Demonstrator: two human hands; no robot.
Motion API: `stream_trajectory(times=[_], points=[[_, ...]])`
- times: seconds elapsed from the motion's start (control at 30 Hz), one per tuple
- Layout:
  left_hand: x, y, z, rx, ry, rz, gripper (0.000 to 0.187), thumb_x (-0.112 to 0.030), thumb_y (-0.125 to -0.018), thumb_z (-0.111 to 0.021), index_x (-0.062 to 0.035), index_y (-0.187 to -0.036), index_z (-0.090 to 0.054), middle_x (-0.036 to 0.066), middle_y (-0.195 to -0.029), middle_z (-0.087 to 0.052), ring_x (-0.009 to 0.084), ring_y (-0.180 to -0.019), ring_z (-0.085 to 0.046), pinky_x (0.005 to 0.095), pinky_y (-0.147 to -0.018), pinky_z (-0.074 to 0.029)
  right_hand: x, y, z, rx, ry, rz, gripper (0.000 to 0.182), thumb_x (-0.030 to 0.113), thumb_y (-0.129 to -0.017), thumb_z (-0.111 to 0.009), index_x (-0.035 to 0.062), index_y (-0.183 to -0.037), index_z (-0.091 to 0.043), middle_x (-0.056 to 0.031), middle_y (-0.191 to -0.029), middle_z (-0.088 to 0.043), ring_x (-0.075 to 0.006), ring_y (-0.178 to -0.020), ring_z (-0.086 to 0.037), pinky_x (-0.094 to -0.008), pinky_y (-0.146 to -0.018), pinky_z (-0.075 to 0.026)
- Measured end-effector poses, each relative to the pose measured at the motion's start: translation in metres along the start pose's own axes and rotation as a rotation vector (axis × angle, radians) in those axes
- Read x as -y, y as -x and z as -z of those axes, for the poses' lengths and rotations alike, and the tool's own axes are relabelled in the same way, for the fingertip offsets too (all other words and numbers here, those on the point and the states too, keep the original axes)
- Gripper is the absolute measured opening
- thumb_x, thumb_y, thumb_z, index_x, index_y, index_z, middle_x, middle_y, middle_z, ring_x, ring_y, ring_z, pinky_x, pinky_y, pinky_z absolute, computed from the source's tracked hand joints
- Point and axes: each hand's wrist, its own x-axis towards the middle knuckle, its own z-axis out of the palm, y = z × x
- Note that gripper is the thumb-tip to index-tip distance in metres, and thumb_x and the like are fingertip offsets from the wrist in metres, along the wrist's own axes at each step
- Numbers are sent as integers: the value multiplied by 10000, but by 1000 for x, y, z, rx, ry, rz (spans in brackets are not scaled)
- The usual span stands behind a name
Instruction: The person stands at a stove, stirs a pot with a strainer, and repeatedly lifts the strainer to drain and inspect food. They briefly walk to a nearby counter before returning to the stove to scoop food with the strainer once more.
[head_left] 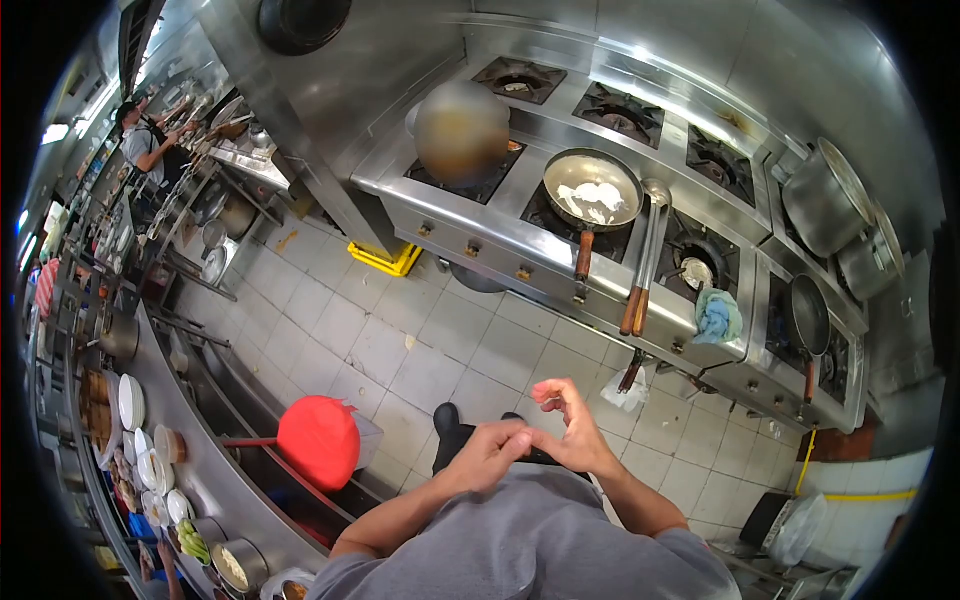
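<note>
The hands [530, 440] meet in open air above bare floor [400, 340], nothing beside them. Ahead, the stove [560, 250] edge is crowded: a pan [592, 190] handle and two ladles [645, 265] jut over the front, a cloth [718, 315] beside them. To the left, a red lid [320, 440] and the counter [200, 470] narrow the aisle.

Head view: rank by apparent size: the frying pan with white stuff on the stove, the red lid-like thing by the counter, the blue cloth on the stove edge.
1-2. frying pan and red lid-like thing: look about alike, and the red one is nearer the camera, so unranked.
3. blue cloth: clearly smallest.
</note>
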Motion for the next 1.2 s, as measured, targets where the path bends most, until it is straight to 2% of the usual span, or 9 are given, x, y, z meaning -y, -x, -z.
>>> stream_trajectory(times=[0.07,0.23,0.4,0.53,0.73,0.93,1.07,1.1,1.2], points=[[0,4,-11,47,98,87,449,-354,-963,-379,-24,-689,-512,-13,-612,-432,74,-580,-387,249,-536,-348,13,3,1,38,17,2,550,217,-729,-732,36,-1164,-448,-111,-1098,-531,-206,-1028,-517,-342,-873,-419],[-11,4,-9,234,208,234,520,-427,-965,-355,-62,-614,-469,-27,-574,-403,69,-536,-334,237,-492,-283,29,8,1,138,9,-9,563,102,-708,-695,38,-1204,-435,-90,-1160,-486,-177,-1071,-476,-341,-913,-394],[-18,15,-16,261,441,387,509,-440,-940,-425,-104,-557,-411,-33,-544,-350,78,-527,-320,237,-491,-257,40,13,-1,241,-56,-42,572,158,-725,-701,34,-1213,-428,-118,-1149,-516,-212,-1060,-511,-344,-903,-412],[-35,23,-31,247,794,359,501,-426,-919,-482,-103,-544,-400,-26,-529,-317,103,-519,-331,248,-496,-258,54,22,-7,310,-314,-96,549,122,-749,-679,37,-1228,-424,-108,-1154,-514,-197,-1078,-501,-346,-912,-410],[-35,25,-33,279,711,306,494,-408,-934,-454,-100,-550,-404,-26,-536,-343,86,-513,-327,246,-482,-254,56,27,-4,444,-423,-283,500,76,-773,-651,32,-1222,-436,-93,-1183,-508,-172,-1087,-507,-318,-906,-419],[-21,25,-31,367,648,188,443,-334,-954,-413,-71,-601,-454,-10,-557,-405,93,-510,-360,246,-484,-282,52,28,-8,467,-465,-166,468,54,-785,-631,33,-1219,-455,-100,-1201,-501,-171,-1091,-506,-306,-916,-416],[-45,8,-3,374,48,-113,433,-330,-956,-402,-29,-658,-494,14,-594,-449,114,-549,-444,262,-513,-346,51,18,0,251,-364,53,178,38,-777,-628,34,-920,-524,-73,-971,-529,-141,-863,-515,-271,-748,-420],[-41,8,13,415,140,30,414,-317,-953,-405,-21,-688,-525,22,-660,-515,108,-576,-465,280,-537,-376,36,19,7,208,-426,44,125,37,-772,-631,38,-806,-511,-56,-862,-526,-128,-763,-499,-260,-670,-407],[-26,1,22,36,347,-10,433,-326,-957,-370,3,-737,-547,57,-727,-547,132,-620,-504,285,-586,-419,27,15,18,299,-418,116,310,35,-770,-630,55,-583,-384,0,-599,-410,-104,-539,-369,-261,-497,-303]])
